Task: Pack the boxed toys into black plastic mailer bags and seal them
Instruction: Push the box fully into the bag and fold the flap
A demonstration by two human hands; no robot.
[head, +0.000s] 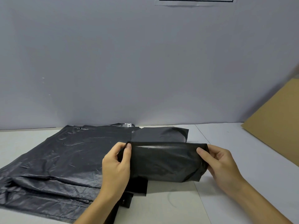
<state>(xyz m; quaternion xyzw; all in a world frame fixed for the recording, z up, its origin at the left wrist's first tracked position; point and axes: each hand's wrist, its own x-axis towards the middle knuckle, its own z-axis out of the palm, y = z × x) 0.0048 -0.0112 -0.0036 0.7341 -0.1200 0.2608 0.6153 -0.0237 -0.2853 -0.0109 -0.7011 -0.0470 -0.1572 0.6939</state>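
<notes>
A black mailer bag, bulging as if a box is wrapped inside, is held just above the table in front of me. My left hand pinches its left end between thumb and fingers. My right hand grips its right end, thumb on the front face. The box itself is hidden by the plastic. A stack of flat black mailer bags lies spread on the table to the left, partly under my left forearm. Another packed black bag lies behind the held one, near the wall.
A brown cardboard sheet leans at the right edge of the table. A grey wall rises right behind the bags. The white tabletop shows at the right and near front.
</notes>
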